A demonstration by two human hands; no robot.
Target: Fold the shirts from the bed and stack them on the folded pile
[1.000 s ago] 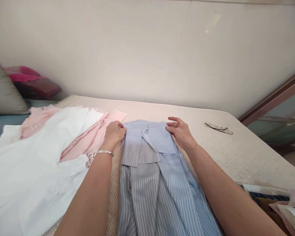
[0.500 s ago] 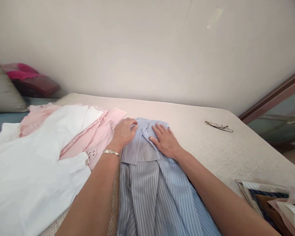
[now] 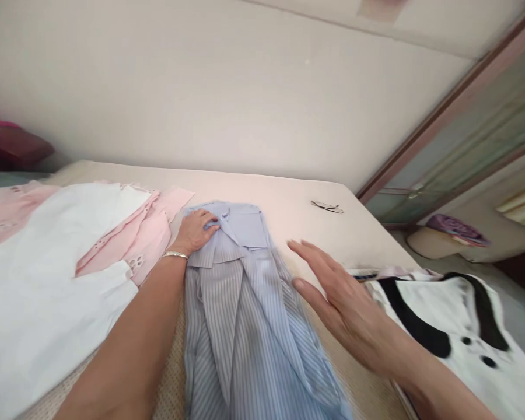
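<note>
A blue-and-grey striped garment (image 3: pixel 249 326) lies lengthwise in front of me, its folded top end pointing at the wall. My left hand (image 3: pixel 196 229), with a silver bangle at the wrist, rests at the upper left of this garment; its fingers are curled together on the cloth beside a small bunched fold. Off to the garment's right, my right hand (image 3: pixel 345 303) is raised above the bed, fingers stretched out and holding nothing. Whether the striped garment is a shirt or something else I cannot tell.
White (image 3: pixel 48 280) and pink eyelet clothes (image 3: pixel 144 245) lie spread at left. At right is a stack topped by a white garment with a black collar (image 3: pixel 459 326). Glasses (image 3: pixel 328 206) lie on the beige bed cover (image 3: pixel 284 189), near the wall (image 3: pixel 201 87).
My right hand has lifted off the striped garment and moved right. My left hand stays at its upper left. The view has turned right, showing the black-collared white garment.
</note>
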